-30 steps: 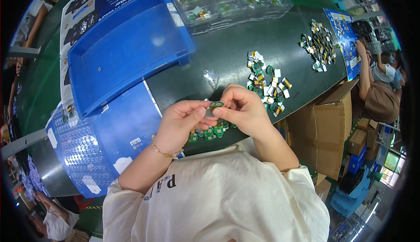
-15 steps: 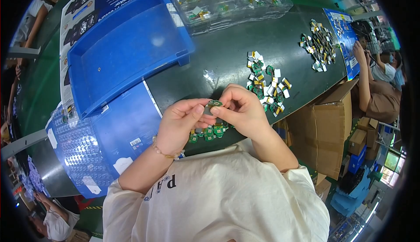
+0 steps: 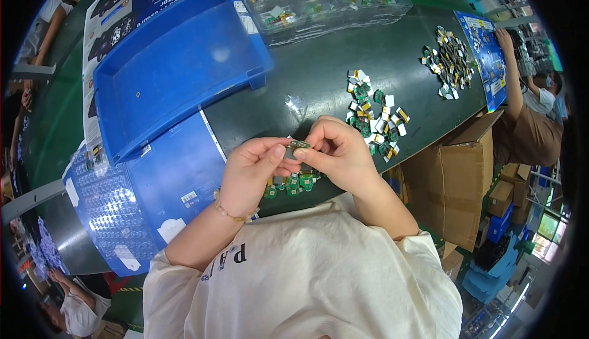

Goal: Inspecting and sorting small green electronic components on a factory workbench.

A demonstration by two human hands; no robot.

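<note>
Between my two hands, over the dark green table (image 3: 319,50), is a small green circuit board (image 3: 299,145) with a grey flat part on it. My left hand (image 3: 256,162) pinches its left side between thumb and fingers. My right hand (image 3: 341,155) grips the right side the same way. Fingers cover much of the piece. Just below, partly hidden by my hands, lies a small group of green circuit boards (image 3: 293,184). To the right spreads a loose pile of boards with white and gold parts (image 3: 381,118).
A blue plastic bin (image 3: 178,75) stands at the left on blue printed cardboard (image 3: 178,161). Clear trays of boards (image 3: 319,7) are stacked at the back. Another board pile (image 3: 451,63) lies far right, near a co-worker's arm (image 3: 512,75). A cardboard box (image 3: 448,185) sits beside the table edge.
My hands stay almost in place, and the circuit board in them has tilted slightly. At the far right, the co-worker's arm has reached farther forward.
</note>
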